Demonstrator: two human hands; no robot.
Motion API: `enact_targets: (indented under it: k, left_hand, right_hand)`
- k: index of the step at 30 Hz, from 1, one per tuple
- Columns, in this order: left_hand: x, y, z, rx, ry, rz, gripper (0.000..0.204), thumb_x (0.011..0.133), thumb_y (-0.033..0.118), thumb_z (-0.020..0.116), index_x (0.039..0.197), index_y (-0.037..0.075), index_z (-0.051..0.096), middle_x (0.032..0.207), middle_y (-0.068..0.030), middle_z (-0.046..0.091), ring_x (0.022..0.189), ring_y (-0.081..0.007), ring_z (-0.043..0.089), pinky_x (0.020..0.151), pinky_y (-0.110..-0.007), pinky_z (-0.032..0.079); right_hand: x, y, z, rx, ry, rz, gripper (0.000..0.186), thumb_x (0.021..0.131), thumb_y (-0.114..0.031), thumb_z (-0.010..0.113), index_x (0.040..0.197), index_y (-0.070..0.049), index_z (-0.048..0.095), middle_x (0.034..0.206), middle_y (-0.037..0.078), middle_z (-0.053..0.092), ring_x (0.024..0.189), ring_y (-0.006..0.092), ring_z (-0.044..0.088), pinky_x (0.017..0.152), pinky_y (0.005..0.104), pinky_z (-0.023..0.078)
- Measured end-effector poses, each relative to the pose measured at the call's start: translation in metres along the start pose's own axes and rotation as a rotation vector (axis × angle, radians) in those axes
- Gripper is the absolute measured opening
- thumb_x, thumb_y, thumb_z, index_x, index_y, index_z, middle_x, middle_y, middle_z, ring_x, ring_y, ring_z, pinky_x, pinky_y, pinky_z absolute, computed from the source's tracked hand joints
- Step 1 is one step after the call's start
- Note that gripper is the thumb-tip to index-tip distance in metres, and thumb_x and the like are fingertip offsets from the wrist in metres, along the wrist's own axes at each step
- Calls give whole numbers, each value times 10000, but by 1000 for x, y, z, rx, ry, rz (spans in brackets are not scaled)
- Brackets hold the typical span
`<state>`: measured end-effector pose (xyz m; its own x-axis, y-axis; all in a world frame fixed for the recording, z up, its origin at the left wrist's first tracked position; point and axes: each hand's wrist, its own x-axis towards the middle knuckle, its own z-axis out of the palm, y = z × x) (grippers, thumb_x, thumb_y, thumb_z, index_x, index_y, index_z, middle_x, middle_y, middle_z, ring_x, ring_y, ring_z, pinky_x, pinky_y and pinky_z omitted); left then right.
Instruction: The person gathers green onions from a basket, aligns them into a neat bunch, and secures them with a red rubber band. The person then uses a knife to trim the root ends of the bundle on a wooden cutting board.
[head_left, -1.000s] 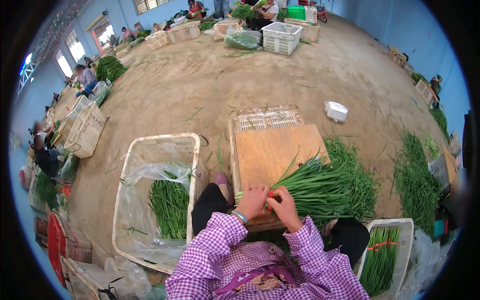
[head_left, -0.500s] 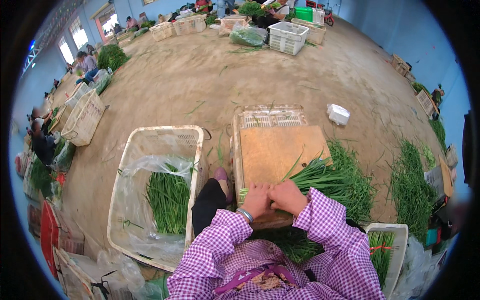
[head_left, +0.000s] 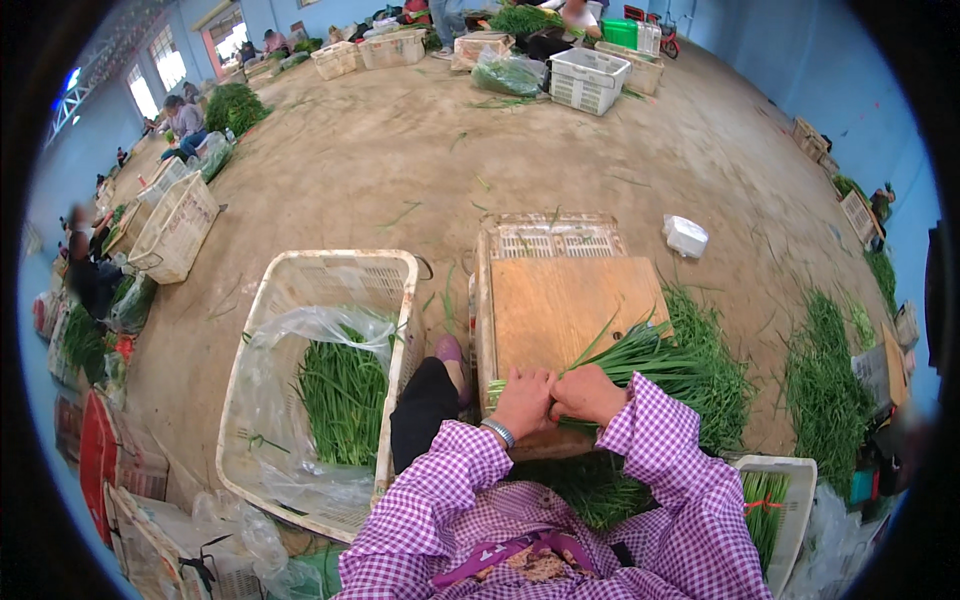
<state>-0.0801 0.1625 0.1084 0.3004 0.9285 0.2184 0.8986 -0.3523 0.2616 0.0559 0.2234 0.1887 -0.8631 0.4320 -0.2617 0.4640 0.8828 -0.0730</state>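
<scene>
A bunch of garlic chives (head_left: pixel 655 362) lies across the front of a wooden board (head_left: pixel 575 300), pale cut ends to the left and green leaves to the right. My left hand (head_left: pixel 525 400) is closed around the bunch near its pale ends. Right beside it my right hand (head_left: pixel 590 393) is closed too, its fingers curled on the same bunch and meeting the left hand. The fingertips of both hands are partly hidden, and I cannot make out any tie between them. The board rests on an upturned plastic crate (head_left: pixel 483 300).
To my left stands a white crate (head_left: pixel 233 400) lined with clear plastic, holding chives (head_left: pixel 345 400). Loose chives (head_left: pixel 715 390) are heaped right of the board, with another heap (head_left: pixel 825 370) farther right. A white box (head_left: pixel 790 540) at lower right holds bunches with red ties. Other people sit among crates farther off.
The whole view has shifted slightly, so the scene sits a little farther right. Both hands stay together on the chives, with only a slight change in the fingers.
</scene>
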Motion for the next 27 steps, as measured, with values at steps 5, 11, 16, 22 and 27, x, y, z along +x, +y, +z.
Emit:
enact_targets:
  k: [5, 11, 16, 22, 27]
  left_hand:
    - [-1, -2, 5, 22, 18, 2, 609, 574, 384, 760, 1028, 72, 501, 873, -86, 521, 864, -257, 541, 765, -422, 349]
    - [-5, 6, 1, -6, 84, -36, 510, 606, 305, 740, 991, 76, 496, 873, -91, 523, 859, -256, 540, 741, -408, 334]
    - [-23, 32, -7, -152, 178, -316, 474, 622, 224, 722, 1000, 59, 489, 872, -100, 526, 875, -266, 537, 718, -401, 311]
    - [-59, 83, 7, -445, 417, -694, 724, 696, 241, 698, 1267, -27, 343, 1109, -187, 492, 1071, -340, 469, 828, -446, 304]
    - [-89, 98, 40, -1011, 24, -776, 881, 664, 342, 766, 1269, -48, 257, 1174, -247, 421, 1131, -392, 439, 887, -446, 360]
  right_hand:
    - [1, 5, 12, 102, 35, 44, 272, 769, -285, 596, 733, -18, 638, 696, 160, 633, 651, 335, 626, 591, 435, 494]
    - [-17, -8, 16, 188, 137, 123, 258, 816, -261, 541, 731, -33, 626, 649, 176, 610, 617, 360, 605, 563, 467, 467]
    - [-28, -33, 27, 269, 439, 211, 228, 811, -258, 556, 727, -60, 632, 607, 187, 591, 571, 370, 594, 524, 476, 453]
    - [-45, -77, 9, 285, 470, 275, 241, 804, -255, 584, 684, -48, 613, 564, 177, 575, 546, 358, 596, 502, 463, 452]
    - [-66, -73, 40, 273, 346, 352, 225, 797, -268, 589, 697, -68, 615, 587, 172, 581, 574, 365, 593, 513, 480, 448]
